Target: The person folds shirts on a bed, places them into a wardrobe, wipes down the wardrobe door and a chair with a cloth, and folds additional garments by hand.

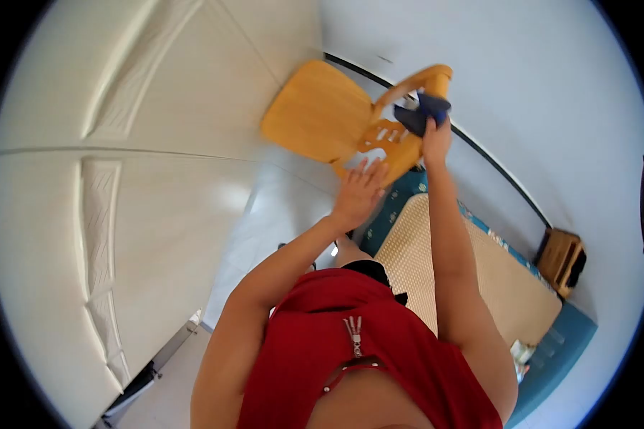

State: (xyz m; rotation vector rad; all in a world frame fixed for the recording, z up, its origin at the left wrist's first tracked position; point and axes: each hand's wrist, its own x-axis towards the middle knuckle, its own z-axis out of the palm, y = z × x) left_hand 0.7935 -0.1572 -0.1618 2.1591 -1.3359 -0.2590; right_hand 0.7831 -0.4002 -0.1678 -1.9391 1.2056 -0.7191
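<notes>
A wooden chair (318,111) with a light-brown seat and a cut-out backrest stands by the wall, its back toward me. My right hand (436,141) is closed around a dark blue cloth (423,113), which lies against the right side of the chair's backrest. At the left end of the backrest, my left hand (360,191) is stretched out with fingers spread, appearing to rest on the wood. Slight blur keeps me from telling exactly how the left fingertips meet the chair.
Cream cabinet doors (186,200) rise along the left. A bed with a woven mat (508,279) lies to the right, beside the pale wall (537,86). A small wooden box-like piece (557,259) stands at the bed's far corner. Shiny floor (265,229) shows between cabinet and bed.
</notes>
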